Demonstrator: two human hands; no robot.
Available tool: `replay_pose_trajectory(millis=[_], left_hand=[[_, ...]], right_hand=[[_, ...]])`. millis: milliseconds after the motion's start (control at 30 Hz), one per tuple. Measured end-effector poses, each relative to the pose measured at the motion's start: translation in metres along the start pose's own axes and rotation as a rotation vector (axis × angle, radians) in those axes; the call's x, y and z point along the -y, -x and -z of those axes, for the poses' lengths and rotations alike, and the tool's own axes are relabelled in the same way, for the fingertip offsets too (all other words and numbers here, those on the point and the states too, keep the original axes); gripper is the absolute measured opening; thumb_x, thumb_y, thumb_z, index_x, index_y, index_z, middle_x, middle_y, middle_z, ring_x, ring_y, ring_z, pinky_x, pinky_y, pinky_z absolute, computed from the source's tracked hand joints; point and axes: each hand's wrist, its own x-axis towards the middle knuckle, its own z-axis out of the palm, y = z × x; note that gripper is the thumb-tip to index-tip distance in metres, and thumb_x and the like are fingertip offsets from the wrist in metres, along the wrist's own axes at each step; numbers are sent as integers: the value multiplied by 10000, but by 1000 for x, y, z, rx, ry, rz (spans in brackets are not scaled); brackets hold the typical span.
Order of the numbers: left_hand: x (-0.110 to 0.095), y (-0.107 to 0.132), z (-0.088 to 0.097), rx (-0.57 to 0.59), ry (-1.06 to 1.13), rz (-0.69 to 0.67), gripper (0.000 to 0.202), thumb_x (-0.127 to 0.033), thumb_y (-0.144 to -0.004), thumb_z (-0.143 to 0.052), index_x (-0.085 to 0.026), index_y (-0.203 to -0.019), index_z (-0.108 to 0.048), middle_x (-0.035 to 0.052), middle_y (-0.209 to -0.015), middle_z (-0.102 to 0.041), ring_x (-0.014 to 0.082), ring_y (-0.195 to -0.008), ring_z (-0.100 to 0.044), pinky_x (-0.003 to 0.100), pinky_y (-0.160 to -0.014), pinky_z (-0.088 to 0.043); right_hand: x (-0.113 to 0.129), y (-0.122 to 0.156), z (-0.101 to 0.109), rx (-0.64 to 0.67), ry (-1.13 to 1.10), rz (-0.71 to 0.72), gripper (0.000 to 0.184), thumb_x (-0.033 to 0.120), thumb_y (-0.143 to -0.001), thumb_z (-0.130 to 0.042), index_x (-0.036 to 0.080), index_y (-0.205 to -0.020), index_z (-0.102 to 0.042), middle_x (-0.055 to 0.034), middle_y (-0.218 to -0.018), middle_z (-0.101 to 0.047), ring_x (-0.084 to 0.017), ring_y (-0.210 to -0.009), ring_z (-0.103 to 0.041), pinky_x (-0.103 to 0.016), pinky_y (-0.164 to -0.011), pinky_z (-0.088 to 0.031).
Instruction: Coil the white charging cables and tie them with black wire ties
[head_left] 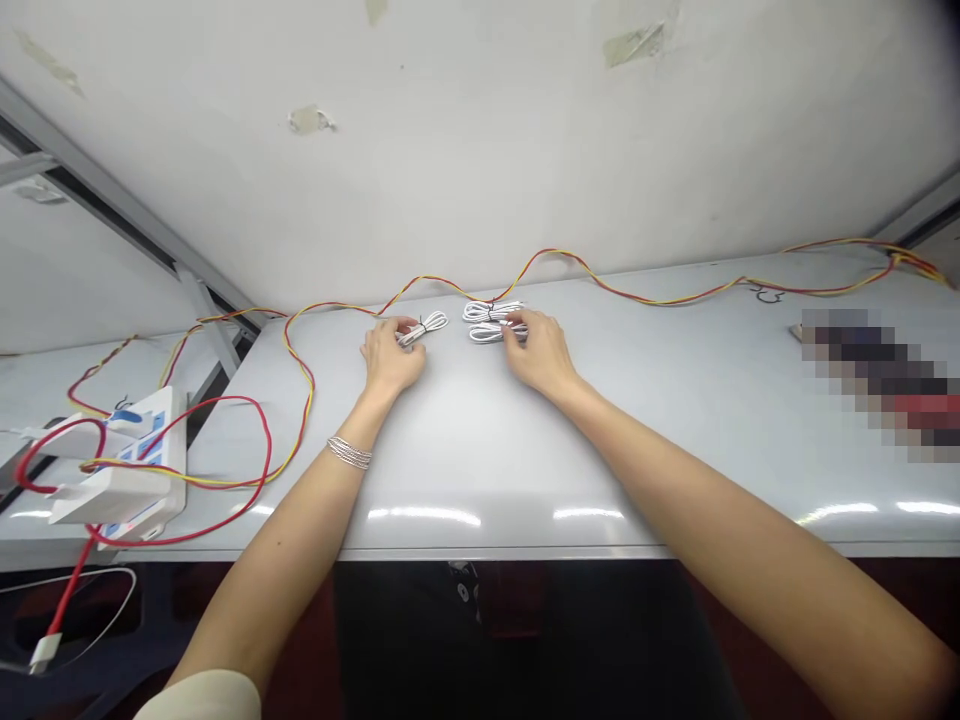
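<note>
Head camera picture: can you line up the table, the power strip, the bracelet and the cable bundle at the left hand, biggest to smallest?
1. Table
2. Power strip
3. Bracelet and cable bundle: alike, unranked; the left hand hides some bundle.

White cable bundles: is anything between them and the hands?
Nothing visible. The left hand touches the left bundle; the right hand touches the nearer right bundle. The red-and-yellow wires run behind them, near the wall.
</note>
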Motion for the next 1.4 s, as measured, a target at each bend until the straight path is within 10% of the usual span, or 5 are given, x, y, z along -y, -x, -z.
replay_pose_trajectory(millis=[367, 633, 1200, 1400], left_hand=[[-8, 5, 3, -79, -65, -207, 394, -240, -806, -618, -186, -1196, -618, 133, -1240, -632, 324, -1222, -538, 472, -1063, -398], [-4, 7, -5, 152, -211, -237, 627, -334, -879, -568, -136, -1461, -443, 218, -1372, -566, 396, -1297, -499, 555, -1091, -353], [3, -9, -3, 137, -169, -203, 212, -173, -873, -525, -174, -983, -706, 146, -1011, -660, 324, -1047, -614, 487, -977, -443], [0, -6, 1, 80, -28, -150, 369, -176, -843, -582, -163, -1211, -597, 124, -983, -693, 299, -949, -641, 474, -932, -475]], right_hand=[[1, 0, 0, 7, -47, -40, 304, 275, -906, -510, 129, -1130, -655, -147, -1144, -680, -295, -1038, -616, -433, -931, -468], [3, 0, 1, 14, -51, -67, 299, 270, -912, -523, 130, -1146, -646, -142, -1159, -678, -285, -1039, -619, -427, -943, -459], [7, 1, 4, 20, -75, -79, 284, 251, -911, -526, 158, -1153, -640, -118, -1140, -696, -260, -1003, -636, -404, -916, -478], [6, 0, 4, 33, -69, -89, 295, 265, -917, -518, 155, -1167, -629, -118, -1152, -691, -248, -958, -639, -418, -903, -490]])
